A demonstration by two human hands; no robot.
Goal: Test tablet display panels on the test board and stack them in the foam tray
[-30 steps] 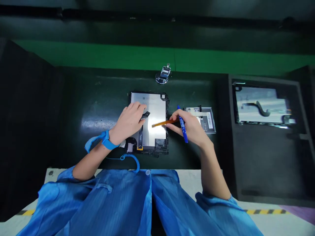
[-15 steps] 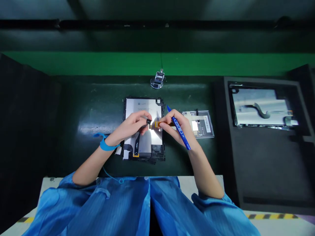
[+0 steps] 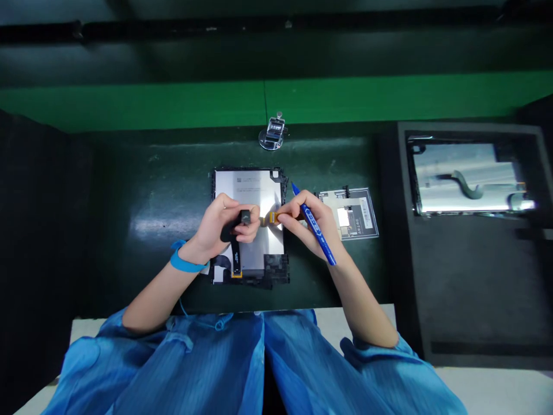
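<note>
Bench [image 3: 151, 219] first, dark green and broad, with a person in a blue coat [image 3: 211, 369] close at its near edge; over on the right a black tray [image 3: 479, 282] holds another silver-backed panel [image 3: 481, 164], kept off to one side, I'd guess, so the middle stays free for work; and there in the middle, flat and square to the body, lies the main panel [image 3: 254, 253], placed so that both hands meet above it; its back is bright silver, glaring under the light, with small print near the top, a ragged black frame round the edge and dark patches along the bottom; the left hand [image 3: 211, 225] is curled over it, fingers closed on something small; the right hand [image 3: 327, 223] comes in opposite, thumb and forefinger pinching; beside that hand a labelled flat part [image 3: 352, 218] rests on the bench, and behind the panel stands a shiny metal counter [image 3: 273, 134]; a blue pen [image 3: 316, 229] lies slantwise across the right hand, tucked there, it seems, to spare putting it down; the left has a black strip [image 3: 245, 217], its end turned up, probably to show its face; smallest of all, the orange tail [image 3: 273, 218] in the right fingertips, held just above the silver!
</note>
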